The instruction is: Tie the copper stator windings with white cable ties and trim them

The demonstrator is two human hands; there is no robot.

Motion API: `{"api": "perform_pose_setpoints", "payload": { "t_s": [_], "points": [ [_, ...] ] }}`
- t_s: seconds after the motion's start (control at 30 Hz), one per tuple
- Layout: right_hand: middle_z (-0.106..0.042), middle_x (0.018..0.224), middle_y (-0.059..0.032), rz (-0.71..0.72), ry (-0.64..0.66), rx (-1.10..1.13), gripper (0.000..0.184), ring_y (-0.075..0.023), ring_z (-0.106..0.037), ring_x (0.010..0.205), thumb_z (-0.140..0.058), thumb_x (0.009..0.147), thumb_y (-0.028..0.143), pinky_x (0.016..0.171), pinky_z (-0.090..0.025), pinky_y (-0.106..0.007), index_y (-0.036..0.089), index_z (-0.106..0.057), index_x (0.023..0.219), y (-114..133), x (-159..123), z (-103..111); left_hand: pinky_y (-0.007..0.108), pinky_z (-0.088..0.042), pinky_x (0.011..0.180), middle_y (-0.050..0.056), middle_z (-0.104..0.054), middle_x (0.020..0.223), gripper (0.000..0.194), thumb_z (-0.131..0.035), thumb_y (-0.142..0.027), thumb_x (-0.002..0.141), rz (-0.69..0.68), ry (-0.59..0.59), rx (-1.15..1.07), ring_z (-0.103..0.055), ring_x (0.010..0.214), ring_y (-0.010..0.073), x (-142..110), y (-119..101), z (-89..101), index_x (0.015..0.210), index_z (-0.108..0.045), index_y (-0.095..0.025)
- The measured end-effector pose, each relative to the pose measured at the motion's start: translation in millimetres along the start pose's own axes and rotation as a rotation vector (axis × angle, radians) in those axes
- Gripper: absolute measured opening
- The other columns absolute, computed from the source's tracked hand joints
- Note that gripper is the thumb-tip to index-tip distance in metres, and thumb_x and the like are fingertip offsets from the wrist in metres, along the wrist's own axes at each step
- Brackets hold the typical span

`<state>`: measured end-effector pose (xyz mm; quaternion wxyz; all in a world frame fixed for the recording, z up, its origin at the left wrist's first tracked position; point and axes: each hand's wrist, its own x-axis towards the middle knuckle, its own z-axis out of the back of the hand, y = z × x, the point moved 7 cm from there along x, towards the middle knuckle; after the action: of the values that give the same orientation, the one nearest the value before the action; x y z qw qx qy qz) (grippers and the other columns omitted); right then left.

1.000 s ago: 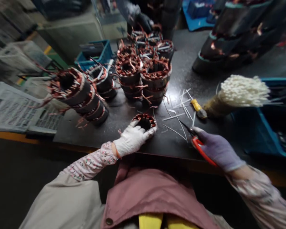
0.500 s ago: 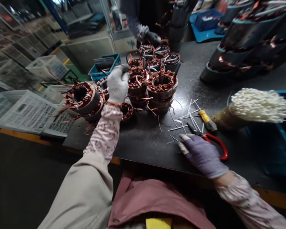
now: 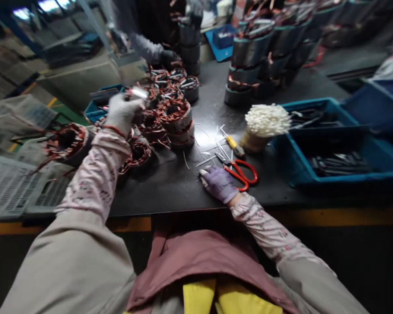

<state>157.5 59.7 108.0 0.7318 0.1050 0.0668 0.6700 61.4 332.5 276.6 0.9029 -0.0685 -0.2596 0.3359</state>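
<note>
My left hand (image 3: 122, 111), in a white glove, is over the left side of a cluster of stator cores wound with copper wire (image 3: 173, 114). Its fingers are curled, and a blurred whitish and reddish piece (image 3: 138, 93) shows at their tips; what it is I cannot make out. My right hand (image 3: 218, 183), in a purple glove with pale fingertips, lies on the tabletop with its fingers apart. Beside it are red-handled scissors (image 3: 245, 172). Thin white tubes (image 3: 205, 161) and a yellow-handled tool (image 3: 235, 146) lie just beyond.
A bundle of white-tipped strands (image 3: 267, 118) stands right of the tools. Blue bins (image 3: 347, 176) with dark strips are farther right. Stacked stators (image 3: 250, 56) rise at the back. A co-worker's gloved hand (image 3: 168, 57) is behind the cluster. White crates (image 3: 6, 187) are at left.
My view has swung right, bringing the blue bins into sight. A pale piece now shows at my left fingertips. My right hand still rests beside the scissors.
</note>
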Motion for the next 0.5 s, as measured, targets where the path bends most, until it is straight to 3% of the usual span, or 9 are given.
{"api": "perform_pose_setpoints", "payload": {
  "t_s": [0.07, 0.17, 0.27, 0.33, 0.4, 0.5],
  "points": [
    [-0.067, 0.12, -0.0161, -0.044, -0.092, 0.079, 0.036, -0.0243, -0.063, 0.104, -0.045, 0.095, 0.026, 0.088, -0.048, -0.035, 0.014, -0.067, 0.122, -10, -7, 8, 0.039, -0.055, 0.074, -0.002, -0.073, 0.102, 0.057, -0.039, -0.065, 0.087, 0.147, -0.108, -0.222, -0.064, 0.085, 0.0158, -24, -10, 32.5, 0.116, -0.061, -0.021],
    [-0.068, 0.116, -0.0153, -0.262, -0.421, 0.114, 0.04, -0.0226, -0.063, 0.107, -0.036, 0.098, 0.028, 0.093, -0.048, -0.034, 0.013, -0.066, 0.121, -44, -33, 42, 0.042, -0.055, 0.082, -0.003, -0.071, 0.111, 0.046, -0.055, -0.054, 0.085, 0.052, -0.177, -0.215, -0.066, 0.098, 0.0213, -83, -55, 73.2, 0.119, -0.06, -0.024],
    [-0.067, 0.113, -0.0173, -0.563, -0.64, 0.019, 0.046, -0.0255, -0.062, 0.109, -0.028, 0.1, 0.031, 0.091, -0.048, -0.038, 0.012, -0.063, 0.123, -83, -61, 82, 0.044, -0.055, 0.088, 0.0, -0.071, 0.105, 0.045, -0.069, -0.058, 0.075, -0.08, -0.19, -0.037, -0.067, 0.102, 0.0259, -139, -94, 78.3, 0.107, -0.064, -0.025],
    [-0.066, 0.117, -0.0183, -0.662, -0.622, -0.058, 0.047, -0.0273, -0.061, 0.109, -0.03, 0.101, 0.033, 0.087, -0.049, -0.04, 0.012, -0.059, 0.13, -101, -62, 101, 0.044, -0.054, 0.097, 0.005, -0.072, 0.102, 0.043, -0.068, -0.055, 0.076, -0.284, -0.093, -0.016, -0.067, 0.103, 0.0267, -165, -118, 51.0, 0.104, -0.065, -0.023],
    [-0.065, 0.12, -0.0192, -0.682, -0.53, -0.106, 0.052, -0.0283, -0.061, 0.109, -0.03, 0.101, 0.04, 0.087, -0.048, -0.04, 0.01, -0.054, 0.136, -112, -49, 112, 0.046, -0.049, 0.106, 0.007, -0.073, 0.096, 0.042, -0.066, -0.05, 0.078, -0.421, 0.051, -0.038, -0.069, 0.096, 0.0257, -181, -133, 9.1, 0.107, -0.066, -0.019],
    [-0.065, 0.119, -0.0223, -0.695, -0.41, -0.13, 0.064, -0.0318, -0.061, 0.111, -0.025, 0.101, 0.049, 0.086, -0.046, -0.04, 0.004, -0.054, 0.136, -118, -28, 116, 0.05, -0.042, 0.112, 0.009, -0.073, 0.102, 0.043, -0.067, -0.041, 0.079, -0.445, 0.306, -0.02, -0.068, 0.098, 0.0255, -198, -138, -56.6, 0.114, -0.065, -0.016]
  ]
}}
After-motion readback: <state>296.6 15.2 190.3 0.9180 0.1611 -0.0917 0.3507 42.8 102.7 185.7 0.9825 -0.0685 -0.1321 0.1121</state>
